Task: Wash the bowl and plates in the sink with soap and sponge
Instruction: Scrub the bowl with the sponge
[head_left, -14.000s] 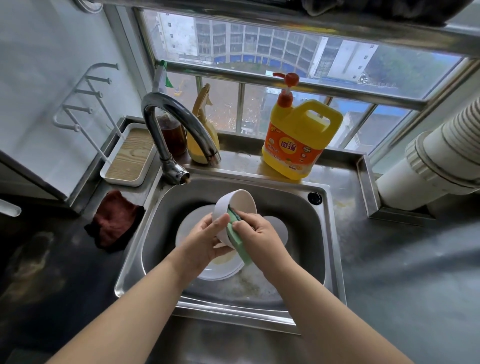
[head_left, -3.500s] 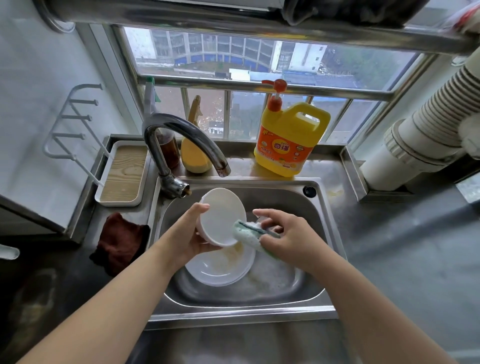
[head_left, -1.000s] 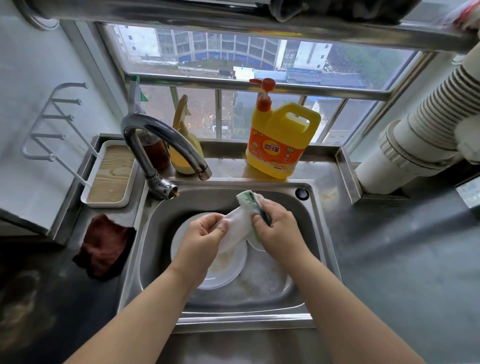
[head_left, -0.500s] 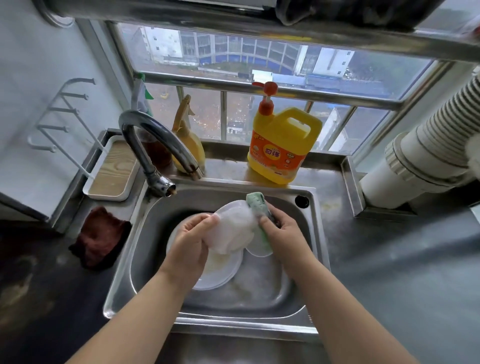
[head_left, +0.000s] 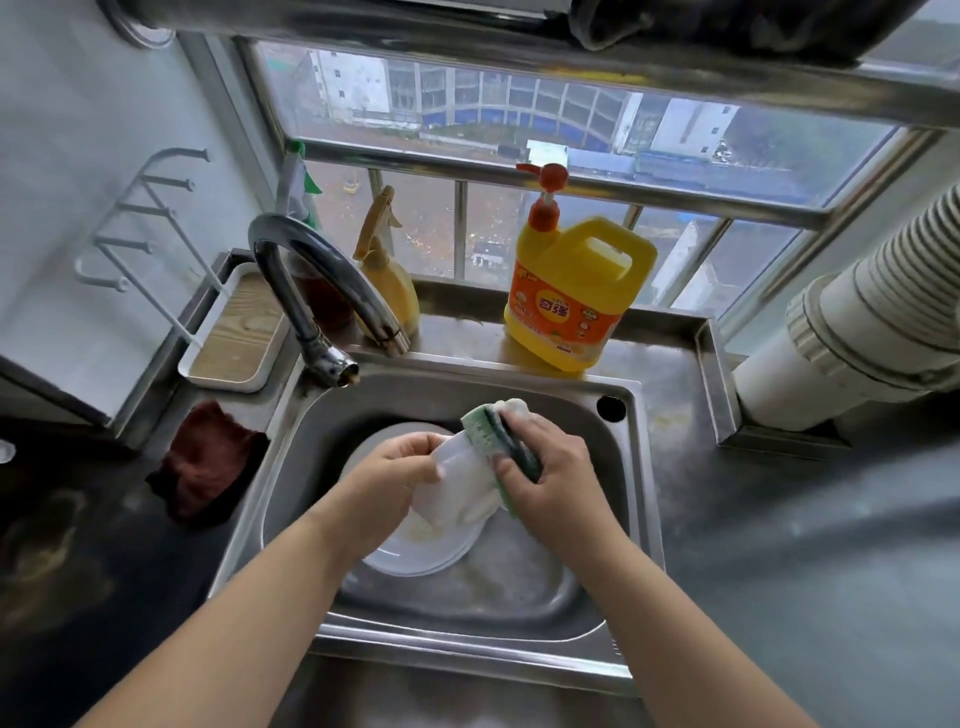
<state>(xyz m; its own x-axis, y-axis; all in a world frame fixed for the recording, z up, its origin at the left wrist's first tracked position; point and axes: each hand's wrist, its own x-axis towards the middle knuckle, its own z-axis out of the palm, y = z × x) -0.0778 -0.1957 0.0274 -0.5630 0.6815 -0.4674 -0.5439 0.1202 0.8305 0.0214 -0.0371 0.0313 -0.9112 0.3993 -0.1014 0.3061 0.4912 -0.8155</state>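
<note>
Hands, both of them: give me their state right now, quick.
Left hand: grips the soapy white bowl over the steel sink.
Right hand: grips the green sponge against the bowl.

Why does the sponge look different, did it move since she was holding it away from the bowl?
Yes. The sponge went from beside the bowl onto it, toward the faucet. The right hand presses it there.

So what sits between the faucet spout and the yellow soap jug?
Head view: a yellow spray bottle stands on the ledge between faucet and soap jug.
</note>
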